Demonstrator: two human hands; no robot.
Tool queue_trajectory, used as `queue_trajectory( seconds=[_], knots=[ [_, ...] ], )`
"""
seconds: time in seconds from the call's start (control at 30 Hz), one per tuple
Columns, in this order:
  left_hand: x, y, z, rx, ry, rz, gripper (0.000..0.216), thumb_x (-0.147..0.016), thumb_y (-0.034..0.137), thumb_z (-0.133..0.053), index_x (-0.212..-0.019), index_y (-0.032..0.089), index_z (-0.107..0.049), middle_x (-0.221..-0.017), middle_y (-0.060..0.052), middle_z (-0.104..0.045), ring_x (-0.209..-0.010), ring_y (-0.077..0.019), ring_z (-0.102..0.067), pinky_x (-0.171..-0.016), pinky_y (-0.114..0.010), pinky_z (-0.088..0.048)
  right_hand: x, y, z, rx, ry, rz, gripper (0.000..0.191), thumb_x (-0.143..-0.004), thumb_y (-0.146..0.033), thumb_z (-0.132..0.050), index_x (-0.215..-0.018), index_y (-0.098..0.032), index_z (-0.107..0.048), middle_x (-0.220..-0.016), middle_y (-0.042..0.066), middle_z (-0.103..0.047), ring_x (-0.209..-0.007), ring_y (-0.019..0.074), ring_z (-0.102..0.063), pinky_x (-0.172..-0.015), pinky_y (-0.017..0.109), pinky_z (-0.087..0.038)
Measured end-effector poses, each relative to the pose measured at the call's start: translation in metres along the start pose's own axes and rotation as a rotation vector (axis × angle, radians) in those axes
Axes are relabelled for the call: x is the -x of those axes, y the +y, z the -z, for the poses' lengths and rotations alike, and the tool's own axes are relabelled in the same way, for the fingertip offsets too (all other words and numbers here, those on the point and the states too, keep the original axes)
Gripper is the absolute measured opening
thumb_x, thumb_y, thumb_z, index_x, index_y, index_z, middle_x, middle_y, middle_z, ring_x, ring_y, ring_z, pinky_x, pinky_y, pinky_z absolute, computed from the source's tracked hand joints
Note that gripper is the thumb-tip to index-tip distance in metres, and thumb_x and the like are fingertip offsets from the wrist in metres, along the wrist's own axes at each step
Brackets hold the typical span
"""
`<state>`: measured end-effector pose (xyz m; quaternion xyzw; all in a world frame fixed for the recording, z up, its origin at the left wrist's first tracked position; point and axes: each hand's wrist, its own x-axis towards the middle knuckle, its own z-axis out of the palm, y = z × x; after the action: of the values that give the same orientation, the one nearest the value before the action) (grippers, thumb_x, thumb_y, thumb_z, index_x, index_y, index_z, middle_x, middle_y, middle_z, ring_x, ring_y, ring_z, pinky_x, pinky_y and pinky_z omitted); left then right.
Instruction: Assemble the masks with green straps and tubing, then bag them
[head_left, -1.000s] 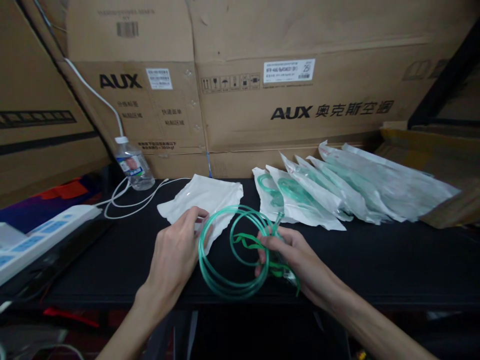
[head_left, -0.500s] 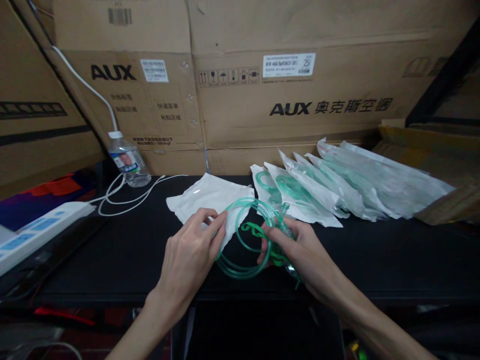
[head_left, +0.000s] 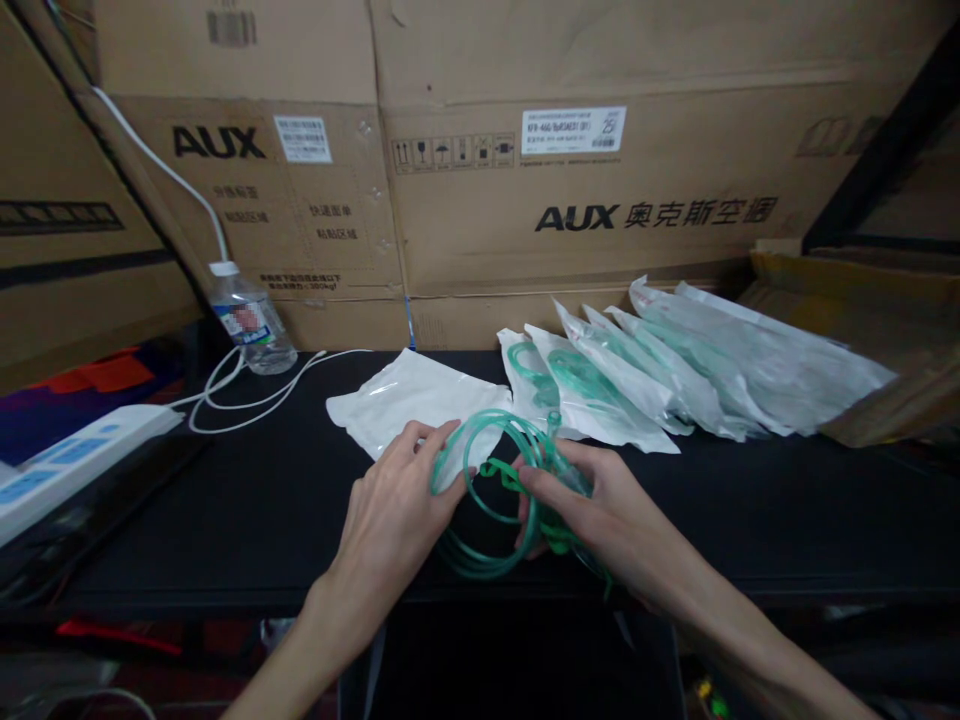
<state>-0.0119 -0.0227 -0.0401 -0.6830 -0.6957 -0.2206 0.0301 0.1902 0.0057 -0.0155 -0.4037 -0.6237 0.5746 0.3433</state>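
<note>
Your hands have drawn closer together since a moment ago, squeezing the coil of green tubing [head_left: 487, 500] into a tighter loop above the black table [head_left: 750, 510]. Your left hand [head_left: 394, 515] pinches the coil's left side; your right hand [head_left: 600, 515] grips its right side and the green strap. Just behind lies an empty white pouch [head_left: 409, 400], with sealed packets [head_left: 675, 375] fanned out to the right.

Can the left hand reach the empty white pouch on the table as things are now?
Probably yes. The left hand holds the green tubing directly in front of the white pouch, with nothing between them, but it would need to release the coil first.
</note>
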Motion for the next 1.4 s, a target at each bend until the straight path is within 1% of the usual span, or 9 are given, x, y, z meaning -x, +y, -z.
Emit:
queue_trajectory(
  seconds=[0.27, 0.37, 0.47, 0.63, 0.8, 0.93, 1.07, 1.27, 1.4],
  knots=[
    [-0.004, -0.003, -0.004, 0.008, -0.038, 0.027, 0.044, -0.095, 0.037, -0.059, -0.137, 0.032, -0.053, -0.12, -0.006, -0.062, -0.082, -0.0232, -0.071, -0.065, -0.032, -0.053, -0.016, 0.005, 0.001, -0.199, -0.047, -0.117, 0.024, -0.084, -0.037, -0.07, -0.076, -0.015, -0.063, -0.067, 0.0, -0.065, -0.054, 0.0143, -0.065, -0.053, 0.028, -0.06],
    [-0.004, -0.001, -0.003, -0.039, 0.01, 0.004, 0.033, -0.101, 0.03, -0.049, -0.133, 0.03, -0.058, -0.116, -0.006, -0.062, -0.076, -0.0195, -0.07, -0.062, -0.03, -0.052, -0.024, 0.008, 0.002, -0.214, -0.035, -0.207, 0.019, -0.086, -0.03, -0.067, -0.076, -0.014, -0.063, -0.069, 0.001, -0.065, -0.052, 0.0138, -0.064, -0.049, 0.029, -0.06],
    [-0.002, 0.0, -0.003, -0.097, 0.085, -0.055, 0.029, -0.104, 0.029, -0.042, -0.124, 0.027, -0.063, -0.11, -0.006, -0.064, -0.082, -0.02, -0.069, -0.061, -0.028, -0.051, -0.028, 0.006, 0.001, -0.202, -0.04, -0.224, 0.015, -0.088, -0.025, -0.063, -0.078, -0.014, -0.064, -0.07, 0.002, -0.065, -0.052, 0.0139, -0.064, -0.048, 0.029, -0.061],
    [0.002, 0.003, -0.003, -0.079, 0.221, -0.178, 0.026, -0.106, 0.031, -0.041, -0.116, 0.024, -0.064, -0.102, -0.004, -0.066, -0.088, -0.0191, -0.067, -0.063, -0.027, -0.052, -0.03, 0.002, -0.008, -0.214, -0.034, -0.222, 0.014, -0.089, -0.023, -0.06, -0.078, -0.015, -0.063, -0.07, 0.001, -0.063, -0.051, 0.0138, -0.064, -0.041, 0.027, -0.058],
    [0.003, 0.004, -0.004, -0.024, 0.242, -0.242, 0.019, -0.106, 0.029, -0.044, -0.107, 0.022, -0.062, -0.101, -0.003, -0.066, -0.091, -0.0185, -0.067, -0.068, -0.027, -0.052, -0.028, 0.004, -0.01, -0.243, -0.057, -0.175, 0.011, -0.086, -0.025, -0.065, -0.082, -0.015, -0.065, -0.071, 0.001, -0.064, -0.051, 0.0144, -0.064, -0.033, 0.022, -0.052],
    [0.004, 0.001, -0.006, 0.01, 0.187, -0.232, 0.012, -0.104, 0.026, -0.048, -0.106, 0.024, -0.06, -0.102, -0.001, -0.066, -0.089, -0.0181, -0.067, -0.066, -0.027, -0.05, -0.026, 0.008, -0.005, -0.362, -0.099, -0.167, 0.015, -0.09, -0.027, -0.064, -0.095, -0.014, -0.068, -0.082, 0.005, -0.071, -0.058, 0.0162, -0.069, -0.038, 0.021, -0.055],
    [0.004, 0.002, -0.007, 0.053, 0.21, -0.279, 0.01, -0.104, 0.027, -0.048, -0.104, 0.024, -0.058, -0.099, 0.0, -0.065, -0.087, -0.0177, -0.066, -0.065, -0.027, -0.049, -0.03, 0.011, -0.003, -0.422, -0.096, -0.13, 0.017, -0.094, -0.03, -0.063, -0.1, -0.014, -0.065, -0.091, 0.007, -0.072, -0.06, 0.0164, -0.072, -0.041, 0.021, -0.055],
    [0.002, 0.005, -0.005, 0.076, 0.23, -0.285, 0.008, -0.104, 0.025, -0.049, -0.102, 0.022, -0.056, -0.096, -0.001, -0.065, -0.088, -0.0184, -0.066, -0.067, -0.027, -0.049, -0.033, 0.012, -0.01, -0.364, -0.059, -0.108, 0.028, -0.094, -0.033, -0.064, -0.117, -0.019, -0.063, -0.08, 0.002, -0.067, -0.051, 0.0154, -0.067, -0.035, 0.021, -0.051],
    [-0.007, 0.005, -0.003, 0.008, 0.164, -0.264, 0.018, -0.1, 0.028, -0.058, -0.118, 0.025, -0.056, -0.093, 0.001, -0.067, -0.081, -0.0194, -0.068, -0.061, -0.027, -0.047, -0.032, 0.011, -0.018, -0.333, -0.065, -0.108, 0.046, -0.093, -0.032, -0.062, -0.138, -0.025, -0.056, -0.072, 0.0, -0.065, -0.05, 0.0171, -0.066, -0.032, 0.022, -0.051]
  ],
)
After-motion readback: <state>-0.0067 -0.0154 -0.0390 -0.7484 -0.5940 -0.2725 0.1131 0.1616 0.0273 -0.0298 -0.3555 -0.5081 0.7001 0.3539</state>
